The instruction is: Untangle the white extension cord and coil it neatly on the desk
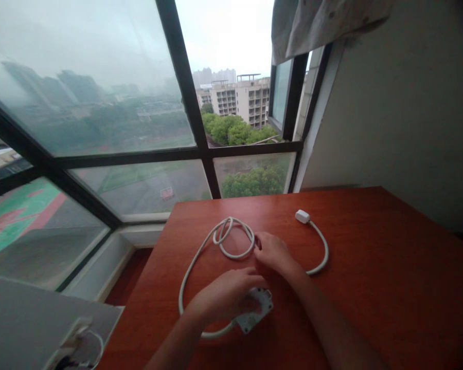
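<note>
A white power strip [251,319] lies near the front of the reddish-brown wooden table [374,288]. Over it curls my left hand [231,290], its fingers closed around the strip's upper side and hiding part of it. From the strip a white cord [181,293] sweeps left and up into a loose loop in the middle of the table. My right hand [272,250] pinches the cord at the right side of that loop. The cord reappears beyond my right forearm and bends up to a white plug [302,216], which rests on the tabletop.
Large windows with dark frames [139,156] stand behind and left of the table. A curtain [316,25] hangs at the upper right, beside a plain wall [401,113]. At the lower left, a wall outlet [75,334] has a white cable.
</note>
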Available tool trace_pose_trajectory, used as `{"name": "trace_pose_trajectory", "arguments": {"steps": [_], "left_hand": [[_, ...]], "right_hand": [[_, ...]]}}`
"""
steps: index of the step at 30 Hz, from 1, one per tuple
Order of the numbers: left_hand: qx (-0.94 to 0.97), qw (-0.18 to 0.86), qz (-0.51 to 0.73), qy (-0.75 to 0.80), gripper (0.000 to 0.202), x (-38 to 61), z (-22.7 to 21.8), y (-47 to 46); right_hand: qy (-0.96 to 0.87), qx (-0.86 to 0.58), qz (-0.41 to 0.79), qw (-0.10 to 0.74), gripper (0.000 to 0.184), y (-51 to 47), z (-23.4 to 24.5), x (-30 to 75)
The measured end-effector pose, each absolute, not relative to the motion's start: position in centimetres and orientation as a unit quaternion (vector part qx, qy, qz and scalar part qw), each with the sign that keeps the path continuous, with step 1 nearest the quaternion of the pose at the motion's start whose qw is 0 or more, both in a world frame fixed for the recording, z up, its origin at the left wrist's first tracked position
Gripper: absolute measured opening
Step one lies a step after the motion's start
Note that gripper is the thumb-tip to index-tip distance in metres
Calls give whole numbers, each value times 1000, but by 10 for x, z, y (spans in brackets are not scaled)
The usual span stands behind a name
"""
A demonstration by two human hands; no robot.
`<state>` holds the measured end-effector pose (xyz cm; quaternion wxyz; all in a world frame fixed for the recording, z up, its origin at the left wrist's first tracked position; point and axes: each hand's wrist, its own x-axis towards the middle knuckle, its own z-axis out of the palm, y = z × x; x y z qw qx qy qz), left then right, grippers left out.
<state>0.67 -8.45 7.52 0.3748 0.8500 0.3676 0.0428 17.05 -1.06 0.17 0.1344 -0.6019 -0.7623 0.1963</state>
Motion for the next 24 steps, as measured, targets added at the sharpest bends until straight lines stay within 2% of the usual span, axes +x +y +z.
{"name": "trace_pose_trajectory", "arguments": {"steps": [7,12,16,24], "left_hand": [[820,330,72,462,35,-38,63,-73],[791,319,134,504,29,-70,47,-63],[783,301,108,533,34,-78,42,-60],[790,234,77,561,45,-54,39,-74]], "right_hand": [[-773,-577,215,157,22,-12,4,175],[-755,-603,215,144,13,-5,1,181],[-750,-618,186,146,13,1,-5,189],[-732,-645,155,154,25,4,-7,195]]}}
